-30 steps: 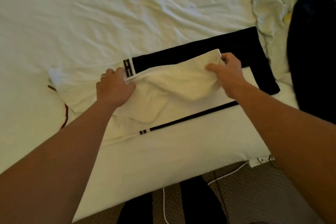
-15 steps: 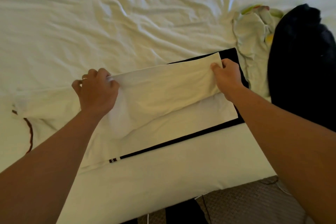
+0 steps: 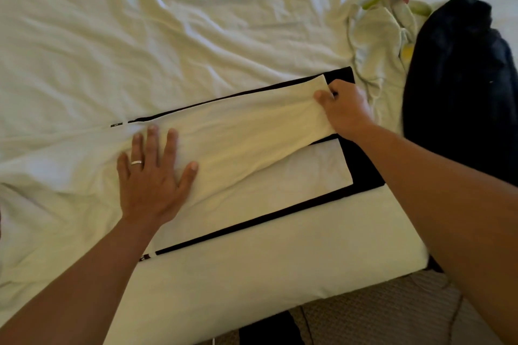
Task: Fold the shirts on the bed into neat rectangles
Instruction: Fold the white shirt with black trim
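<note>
With shirt (image 3: 246,131) lying on near side of bed (image 3: 140,36), keep left hand (image 3: 152,179) flat on fold, pinch far right corner with right hand (image 3: 346,108), pull tight, smooth flat, line up edges.

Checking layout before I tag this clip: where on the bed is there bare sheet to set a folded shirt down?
Bare sheet spans the far left, beyond the white shirt under the left hand. A smooth strip lies between the shirt's black trim and the bed's near edge. The right is crowded: the right hand, a crumpled pale garment and a dark pile.
</note>
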The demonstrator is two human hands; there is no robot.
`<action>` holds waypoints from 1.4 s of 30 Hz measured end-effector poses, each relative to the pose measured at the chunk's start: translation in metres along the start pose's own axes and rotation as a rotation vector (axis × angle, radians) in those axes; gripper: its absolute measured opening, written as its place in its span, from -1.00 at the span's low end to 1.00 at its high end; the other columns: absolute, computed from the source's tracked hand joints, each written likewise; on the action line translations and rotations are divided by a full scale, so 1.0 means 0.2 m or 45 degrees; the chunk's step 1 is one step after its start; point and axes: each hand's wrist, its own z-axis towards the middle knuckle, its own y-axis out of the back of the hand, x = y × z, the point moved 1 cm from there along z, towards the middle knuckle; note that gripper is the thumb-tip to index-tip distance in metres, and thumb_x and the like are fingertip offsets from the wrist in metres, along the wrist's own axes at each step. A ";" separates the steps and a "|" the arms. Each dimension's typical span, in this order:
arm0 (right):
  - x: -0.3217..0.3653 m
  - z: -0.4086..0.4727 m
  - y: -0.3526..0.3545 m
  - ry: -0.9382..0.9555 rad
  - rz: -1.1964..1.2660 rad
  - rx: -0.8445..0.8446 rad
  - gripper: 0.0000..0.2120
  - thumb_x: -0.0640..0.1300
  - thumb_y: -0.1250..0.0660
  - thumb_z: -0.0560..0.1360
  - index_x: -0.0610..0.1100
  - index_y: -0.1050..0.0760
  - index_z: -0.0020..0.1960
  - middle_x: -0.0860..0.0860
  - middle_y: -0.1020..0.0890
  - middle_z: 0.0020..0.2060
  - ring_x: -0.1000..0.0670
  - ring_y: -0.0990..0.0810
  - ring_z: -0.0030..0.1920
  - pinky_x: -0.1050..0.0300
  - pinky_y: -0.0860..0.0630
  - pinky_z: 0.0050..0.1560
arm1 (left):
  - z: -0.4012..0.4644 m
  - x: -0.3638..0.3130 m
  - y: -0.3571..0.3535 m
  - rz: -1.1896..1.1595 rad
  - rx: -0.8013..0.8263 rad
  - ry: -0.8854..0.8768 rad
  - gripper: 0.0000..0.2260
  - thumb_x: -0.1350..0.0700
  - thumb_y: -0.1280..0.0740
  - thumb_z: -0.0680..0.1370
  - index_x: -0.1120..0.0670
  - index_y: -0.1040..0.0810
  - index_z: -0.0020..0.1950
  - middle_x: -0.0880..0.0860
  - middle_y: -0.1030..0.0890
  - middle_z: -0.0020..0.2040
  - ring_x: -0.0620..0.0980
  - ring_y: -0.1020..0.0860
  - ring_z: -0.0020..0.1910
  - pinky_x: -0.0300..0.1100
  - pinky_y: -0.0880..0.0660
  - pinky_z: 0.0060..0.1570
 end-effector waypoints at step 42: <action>0.54 -0.93 -0.90 0.777 -0.460 -0.022 -0.68 0.01 -0.34 0.52 -0.14 -0.51 0.20 -0.12 -0.50 0.16 -0.17 -0.47 0.11 -0.11 -0.48 0.08 | -0.16 0.62 0.10 -0.188 -0.345 -0.235 -0.52 -0.14 -0.19 0.61 0.14 -0.49 0.40 0.18 -0.50 0.36 0.26 -0.46 0.35 0.21 -0.33 0.37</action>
